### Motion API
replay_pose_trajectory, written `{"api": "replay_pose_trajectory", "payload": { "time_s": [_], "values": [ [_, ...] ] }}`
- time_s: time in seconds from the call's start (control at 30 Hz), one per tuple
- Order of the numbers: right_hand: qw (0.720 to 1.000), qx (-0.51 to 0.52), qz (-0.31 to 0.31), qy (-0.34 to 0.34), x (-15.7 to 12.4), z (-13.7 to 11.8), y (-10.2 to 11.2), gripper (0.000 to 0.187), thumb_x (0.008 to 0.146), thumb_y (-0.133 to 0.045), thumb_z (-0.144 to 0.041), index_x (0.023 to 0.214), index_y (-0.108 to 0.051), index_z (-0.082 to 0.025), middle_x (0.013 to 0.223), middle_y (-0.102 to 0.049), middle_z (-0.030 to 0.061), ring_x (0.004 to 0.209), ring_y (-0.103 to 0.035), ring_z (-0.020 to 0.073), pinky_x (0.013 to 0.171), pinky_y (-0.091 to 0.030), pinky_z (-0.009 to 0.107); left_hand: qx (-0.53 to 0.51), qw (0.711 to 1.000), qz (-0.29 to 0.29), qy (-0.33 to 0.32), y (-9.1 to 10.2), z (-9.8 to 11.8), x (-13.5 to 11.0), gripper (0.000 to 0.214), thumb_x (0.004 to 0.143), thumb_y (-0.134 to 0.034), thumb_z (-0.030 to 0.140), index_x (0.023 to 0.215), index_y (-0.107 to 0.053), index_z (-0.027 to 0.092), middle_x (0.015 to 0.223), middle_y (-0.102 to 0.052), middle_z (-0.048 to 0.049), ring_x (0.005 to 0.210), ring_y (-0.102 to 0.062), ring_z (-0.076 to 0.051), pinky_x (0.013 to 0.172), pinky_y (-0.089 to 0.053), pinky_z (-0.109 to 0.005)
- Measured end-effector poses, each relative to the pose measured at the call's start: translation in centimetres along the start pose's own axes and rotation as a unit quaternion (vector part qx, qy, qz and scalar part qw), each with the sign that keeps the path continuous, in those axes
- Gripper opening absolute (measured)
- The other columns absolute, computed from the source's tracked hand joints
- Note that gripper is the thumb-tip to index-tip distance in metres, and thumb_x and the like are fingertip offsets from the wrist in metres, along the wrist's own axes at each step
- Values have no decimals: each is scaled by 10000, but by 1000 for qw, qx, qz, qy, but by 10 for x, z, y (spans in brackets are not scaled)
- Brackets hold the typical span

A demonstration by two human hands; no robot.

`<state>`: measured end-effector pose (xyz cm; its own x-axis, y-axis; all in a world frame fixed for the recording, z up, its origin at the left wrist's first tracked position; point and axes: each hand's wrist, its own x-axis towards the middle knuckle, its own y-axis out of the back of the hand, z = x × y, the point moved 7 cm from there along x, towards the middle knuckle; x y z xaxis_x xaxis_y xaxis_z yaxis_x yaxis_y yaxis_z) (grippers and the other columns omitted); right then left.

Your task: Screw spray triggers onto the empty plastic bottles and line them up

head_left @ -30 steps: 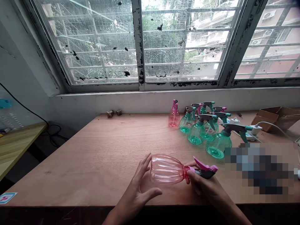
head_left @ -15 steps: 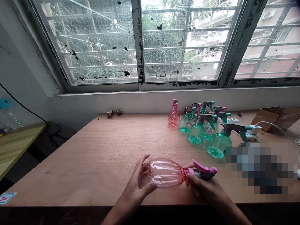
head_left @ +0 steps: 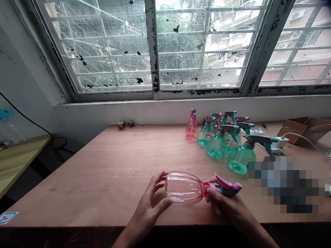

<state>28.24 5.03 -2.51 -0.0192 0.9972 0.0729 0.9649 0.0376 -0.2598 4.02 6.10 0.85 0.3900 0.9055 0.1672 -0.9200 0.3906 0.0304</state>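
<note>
A clear pink spray bottle [head_left: 184,188] lies on its side just above the wooden table [head_left: 108,179], near the front edge, its pink and grey trigger head [head_left: 227,187] pointing right. My left hand [head_left: 152,203] cups the bottle's base, with fingers curled round it and the thumb underneath. My right hand [head_left: 222,203] grips the neck just behind the trigger head.
Several green spray bottles [head_left: 240,160] and a small pink one [head_left: 191,129] stand at the back right. Behind them lie a white power strip [head_left: 278,144] with its cable and a cardboard box [head_left: 302,127]. A blurred patch covers the table's right side. The window sill runs along the back.
My left hand closed in from an open spread onto the bottle's base. The bottle dipped slightly, then came back up, staying held between both hands.
</note>
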Motion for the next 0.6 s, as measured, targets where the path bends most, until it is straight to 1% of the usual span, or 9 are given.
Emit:
{"api": "replay_pose_trajectory", "payload": {
  "time_s": [0.07, 0.17, 0.23, 0.3, 0.37, 0.4, 0.47, 0.53, 0.6],
  "values": [
    [1000, -2, 2, 1, 0, -1, 0, 384, 805, -812, -499, 976, -697, -175, 651, -701, 24, 390, -482, 100, 411, -295, 225, 6, 1000, -5, -9, 1, 3, 0, 557, 958, -666, 377, 1471, -449, 404, 1559, -462, -56, 1412, -468, -345, 1175, -398, -517],
    [1000, 4, 5, 2, 0, -2, 0, 365, 816, -805, -490, 976, -706, -178, 647, -697, 21, 390, -485, 101, 415, -284, 231, 68, 996, -9, -52, 1, 10, -3, 618, 955, -677, 312, 1494, -401, 437, 1612, -393, -25, 1446, -413, -336, 1206, -343, -499],
    [1000, 9, 3, 2, 0, -2, 0, 352, 823, -801, -484, 977, -709, -181, 642, -695, 18, 390, -485, 96, 417, -270, 227, 99, 993, -10, -70, 0, 13, -5, 670, 945, -690, 305, 1509, -364, 463, 1636, -355, -4, 1471, -368, -335, 1228, -294, -496],
    [1000, 8, -4, 8, 0, -2, 0, 331, 842, -789, -471, 974, -713, -177, 647, -693, 16, 395, -482, 86, 425, -271, 222, 102, 993, -15, -64, 0, 10, -6, 700, 937, -696, 347, 1524, -334, 469, 1661, -309, 4, 1486, -338, -342, 1233, -276, -502],
    [1000, 2, -11, 16, -1, -3, 0, 310, 858, -781, -452, 972, -718, -172, 662, -691, 14, 403, -480, 76, 434, -279, 218, 85, 995, -8, -50, 1, 6, -4, 717, 922, -701, 420, 1534, -328, 441, 1672, -285, -14, 1489, -327, -358, 1226, -284, -514],
    [1000, 0, -13, 19, -2, -3, 0, 306, 860, -780, -448, 971, -718, -170, 667, -692, 14, 407, -482, 75, 436, -283, 217, 68, 997, -1, -41, 2, 3, -3, 714, 920, -693, 455, 1536, -335, 415, 1664, -301, -35, 1483, -338, -366, 1217, -300, -520],
    [1000, 3, -14, 17, -2, -2, 0, 311, 848, -793, -445, 968, -711, -170, 665, -691, 11, 410, -492, 82, 437, -288, 217, 32, 999, 10, -22, 4, -2, -1, 694, 921, -677, 492, 1526, -362, 359, 1615, -385, -85, 1445, -400, -375, 1187, -347, -524],
    [1000, 10, -12, 10, -2, -1, 1, 323, 833, -808, -444, 967, -704, -169, 661, -691, 8, 411, -502, 86, 440, -299, 217, 14, 1000, 9, -15, 3, -3, 0, 661, 927, -681, 467, 1505, -387, 338, 1558, -463, -103, 1400, -465, -366, 1167, -379, -512],
    [1000, 17, -7, 1, -1, 0, 2, 329, 835, -805, -451, 968, -698, -170, 660, -689, 5, 405, -507, 83, 440, -304, 214, 32, 999, 4, -33, 2, 2, -1, 649, 926, -705, 395, 1495, -393, 361, 1562, -462, -84, 1403, -462, -350, 1177, -368, -493]
  ]
}}
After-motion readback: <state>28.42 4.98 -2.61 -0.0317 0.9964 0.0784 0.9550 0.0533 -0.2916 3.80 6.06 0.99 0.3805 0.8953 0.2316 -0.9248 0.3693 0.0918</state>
